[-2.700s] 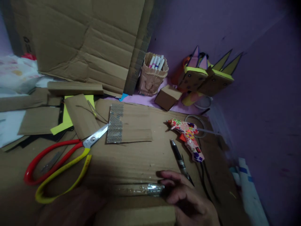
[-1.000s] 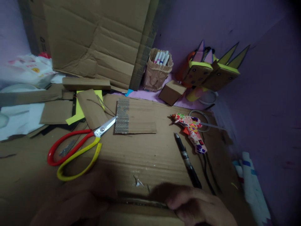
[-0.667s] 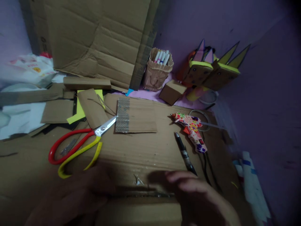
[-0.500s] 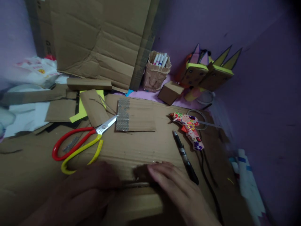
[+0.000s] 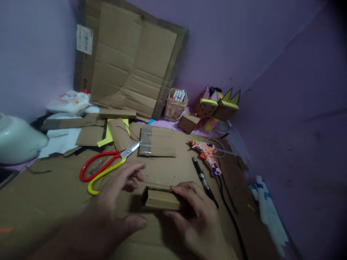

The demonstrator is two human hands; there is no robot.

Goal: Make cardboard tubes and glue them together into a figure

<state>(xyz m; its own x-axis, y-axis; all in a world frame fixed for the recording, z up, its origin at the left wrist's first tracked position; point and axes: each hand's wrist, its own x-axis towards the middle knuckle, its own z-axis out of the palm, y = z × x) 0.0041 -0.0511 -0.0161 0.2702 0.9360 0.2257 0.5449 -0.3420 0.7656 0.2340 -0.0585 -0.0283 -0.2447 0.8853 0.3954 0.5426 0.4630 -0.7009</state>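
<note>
A small folded cardboard box (image 5: 160, 199) with a hollow left end is in my right hand (image 5: 196, 213), thumb below and fingers on top. Just left of that open end is my left hand (image 5: 119, 202), its thumb and fingers spread apart, holding nothing. Beyond the hands lies a flat cardboard piece (image 5: 162, 142) with a silvery taped left edge. Scissors with one red and one yellow handle (image 5: 108, 164) lie to its left. A black pen (image 5: 204, 178) and a flowered glue gun (image 5: 207, 154) rest on the right.
Cardboard scraps (image 5: 90, 133) and yellow paper lie at the back left, near a pale rounded object (image 5: 20, 141). A marker holder (image 5: 174, 108), small box (image 5: 188, 122) and spiky cardboard figures (image 5: 217, 106) stand behind. The glue gun's cord (image 5: 233, 220) runs forward.
My left hand has come away from the cardboard and opened. The small box now shows clearly in my right hand. The view has shifted, showing more of the walls and the left side.
</note>
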